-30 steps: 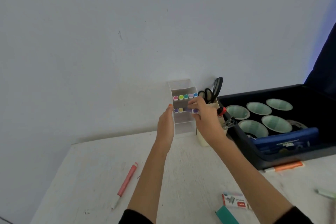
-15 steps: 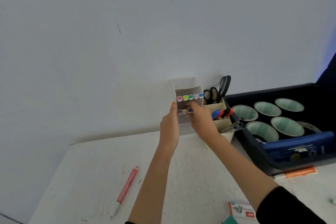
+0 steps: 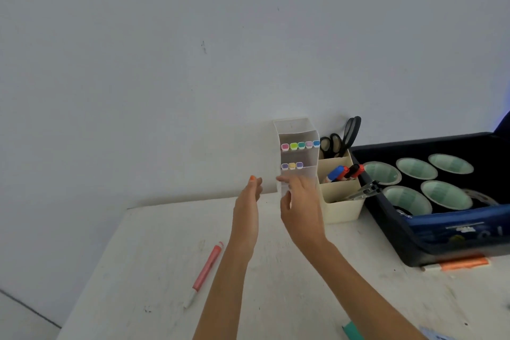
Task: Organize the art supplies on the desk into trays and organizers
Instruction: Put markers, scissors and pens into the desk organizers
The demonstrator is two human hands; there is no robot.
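The tiered translucent organizer stands upright at the back of the white desk against the wall, directly ahead of the right hand's fingers; its upper step shows five marker caps in a row, pink, green, teal, lilac and blue; the step below shows three lower caps, pale violet, yellow and purple. The right hand reaches forward with fingers nearly straight and spread a little, the tips at the organizer's lowest front panel and apparently touching it, holding nothing. The left hand hovers just left of those fingers, apart from the organizer, its fingers loose and slightly bent with an orange nail uppermost, also holding nothing. Just right of the right fingers sits a cream compartment box touching the organizer's side, holding black scissors, blue- and red-capped markers and a metal tool. Further right a black tray holds green-lined round cups and a blue case whose pale print is too blurred to read; an orange marker lies at the tray's front. Nearer than the left fingers, a pink pen lies on the desk.
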